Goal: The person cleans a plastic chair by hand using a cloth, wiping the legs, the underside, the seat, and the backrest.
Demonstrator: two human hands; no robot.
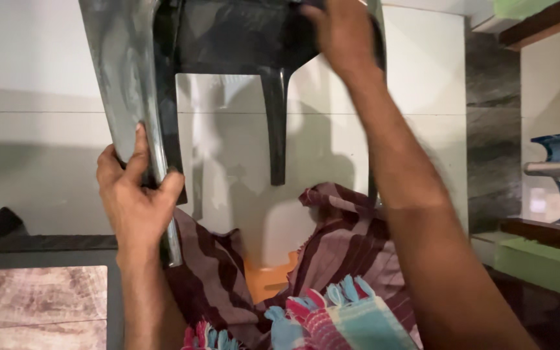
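A dusty black plastic chair [228, 39] is lifted and tipped, its legs pointing downward, against a white wall.

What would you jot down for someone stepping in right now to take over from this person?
Left hand: gripped round one leg of the black plastic chair. Right hand: holding the chair's far side, near the seat. The chair is lifted and tipped, legs toward the camera, in front of a white wall. A striped brown cloth hangs below, with something orange behind it. Done: chair is up off the floor. Left: it is not yet set down anywhere.
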